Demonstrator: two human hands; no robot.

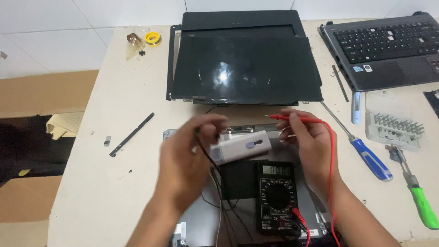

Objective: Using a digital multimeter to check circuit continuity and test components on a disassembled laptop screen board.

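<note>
My left hand [190, 160] is closed around a small white oblong device [240, 146] and a black probe lead, held over an opened laptop base [201, 219]. My right hand [306, 142] pinches a red multimeter probe [295, 119] that points left, its red wire running down past my wrist. A black multimeter [276, 196] with a dial and a small display lies on the laptop base just below both hands. The left hand is motion-blurred.
A detached black screen panel [244, 68] lies at the back centre, a second laptop [384, 48] at the back right. A blue-handled screwdriver [361, 151], a green-handled one [418, 196] and a bit holder [395, 128] sit right. A black strip [131, 134] lies left.
</note>
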